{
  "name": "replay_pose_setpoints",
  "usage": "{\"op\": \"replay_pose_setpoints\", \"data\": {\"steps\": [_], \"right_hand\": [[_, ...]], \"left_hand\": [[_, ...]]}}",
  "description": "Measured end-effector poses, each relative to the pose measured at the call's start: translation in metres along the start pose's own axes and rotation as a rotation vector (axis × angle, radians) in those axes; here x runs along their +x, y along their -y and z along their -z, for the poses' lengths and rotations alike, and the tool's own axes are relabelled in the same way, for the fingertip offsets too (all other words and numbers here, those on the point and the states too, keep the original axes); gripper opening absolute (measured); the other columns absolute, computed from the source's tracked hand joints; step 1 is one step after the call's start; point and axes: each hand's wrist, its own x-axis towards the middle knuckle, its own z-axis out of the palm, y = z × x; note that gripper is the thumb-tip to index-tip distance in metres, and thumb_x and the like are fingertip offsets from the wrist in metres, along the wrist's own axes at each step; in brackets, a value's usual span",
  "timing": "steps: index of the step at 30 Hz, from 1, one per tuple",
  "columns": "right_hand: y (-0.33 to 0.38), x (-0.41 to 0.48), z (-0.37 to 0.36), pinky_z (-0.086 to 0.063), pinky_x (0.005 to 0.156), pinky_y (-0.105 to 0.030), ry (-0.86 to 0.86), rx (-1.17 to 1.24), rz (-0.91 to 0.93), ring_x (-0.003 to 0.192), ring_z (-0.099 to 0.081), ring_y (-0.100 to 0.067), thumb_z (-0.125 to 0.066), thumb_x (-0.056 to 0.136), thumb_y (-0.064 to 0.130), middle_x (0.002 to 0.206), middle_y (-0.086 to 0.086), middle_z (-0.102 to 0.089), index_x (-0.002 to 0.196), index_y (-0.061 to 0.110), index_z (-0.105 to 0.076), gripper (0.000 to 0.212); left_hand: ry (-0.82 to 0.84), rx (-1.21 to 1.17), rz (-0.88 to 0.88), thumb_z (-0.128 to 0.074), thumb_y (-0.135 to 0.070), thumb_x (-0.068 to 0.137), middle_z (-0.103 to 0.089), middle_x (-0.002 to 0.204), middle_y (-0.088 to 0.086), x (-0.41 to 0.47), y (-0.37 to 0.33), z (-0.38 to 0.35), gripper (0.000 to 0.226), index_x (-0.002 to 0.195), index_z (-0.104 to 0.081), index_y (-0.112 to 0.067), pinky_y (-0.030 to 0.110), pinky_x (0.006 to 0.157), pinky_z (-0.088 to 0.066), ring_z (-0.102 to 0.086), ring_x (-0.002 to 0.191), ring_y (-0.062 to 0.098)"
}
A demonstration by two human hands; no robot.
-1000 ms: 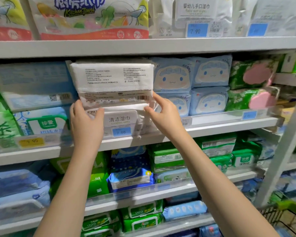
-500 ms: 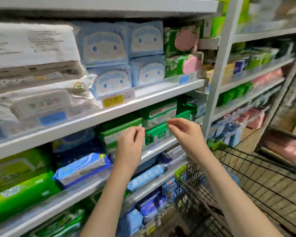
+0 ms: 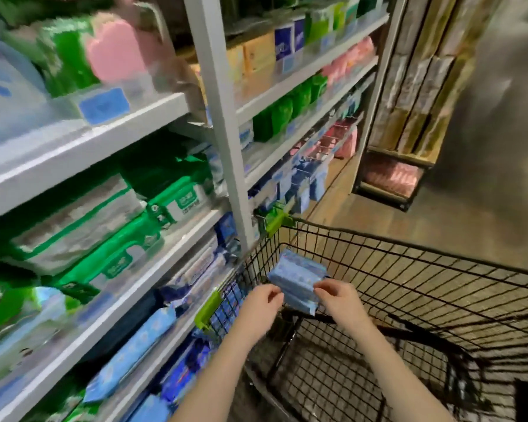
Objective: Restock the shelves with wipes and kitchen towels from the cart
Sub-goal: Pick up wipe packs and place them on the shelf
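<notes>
Fingers (image 3: 274, 295) of the left hand (image 3: 261, 304) and right hand (image 3: 340, 300) pinched both sides of a blue wipes pack (image 3: 297, 278), held over the cart (image 3: 409, 248), left side. Shelves (image 3: 110, 123) at left looked mostly full. Judged late stage; this pack not yet shelved.

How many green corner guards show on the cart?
2 guards: one at the cart's far corner by the shelf post, one on the rim near the left hand. Others may be hidden.
</notes>
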Motion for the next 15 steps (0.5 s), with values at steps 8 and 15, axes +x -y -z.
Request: {"op": "replay_pose_setpoints", "data": {"steps": [8, 15], "right_hand": [[-0.099, 0.105, -0.024, -0.040, 0.055, -0.009, 0.052, 0.047, -0.306, 0.079, -0.057, -0.014, -0.058, 0.094, 0.022, 0.094, -0.003, -0.067, 0.113, 0.009, -0.066, 0.025], [-0.140, 0.170, -0.055, -0.037, 0.070, -0.023, 0.093, 0.179, -0.473, 0.090, -0.051, -0.014, -0.053, 0.098, 0.030, 0.107, -0.001, -0.054, 0.123, 0.010, -0.048, 0.032]], "left_hand": [[0.091, 0.116, 0.125, -0.054, -0.026, 0.096, -0.044, 0.132, 0.005, 0.141, 0.039, -0.066, 0.045, 0.138, -0.043, -0.011, 0.034, 0.102, -0.041, -0.047, 0.119, 0.021], [0.090, 0.239, 0.197, -0.052, -0.033, 0.095, -0.037, 0.144, 0.012, 0.216, 0.090, -0.101, 0.055, 0.142, -0.033, -0.012, 0.045, 0.108, -0.034, -0.035, 0.133, 0.030]]}}
